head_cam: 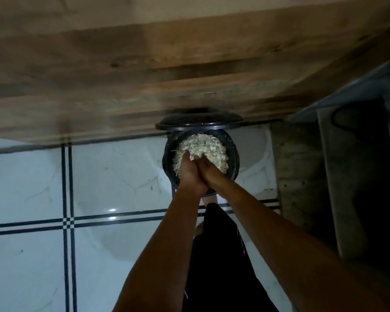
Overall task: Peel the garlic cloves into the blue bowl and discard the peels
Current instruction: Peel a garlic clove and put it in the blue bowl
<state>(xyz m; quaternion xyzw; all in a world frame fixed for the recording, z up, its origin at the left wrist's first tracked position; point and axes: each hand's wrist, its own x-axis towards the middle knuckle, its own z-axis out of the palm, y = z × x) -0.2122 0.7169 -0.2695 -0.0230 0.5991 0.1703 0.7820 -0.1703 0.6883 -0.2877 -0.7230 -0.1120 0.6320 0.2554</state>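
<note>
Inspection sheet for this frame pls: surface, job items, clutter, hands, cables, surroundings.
Surface: white tiled floor with dark double stripes, glossy.
Job's things: black bin, its lid swung open at the back; garlic peels heaped inside. Blue bowl and cloves not in view.
Clutter: nothing seen.
Hands: left hand and right hand side by side over the bin, fingertips in the peels; grip hidden.
Cables: dark loop in the recess on the right, possibly a cable; too dim to tell.
Surroundings: wooden panel behind the bin, concrete ledge on the right.
</note>
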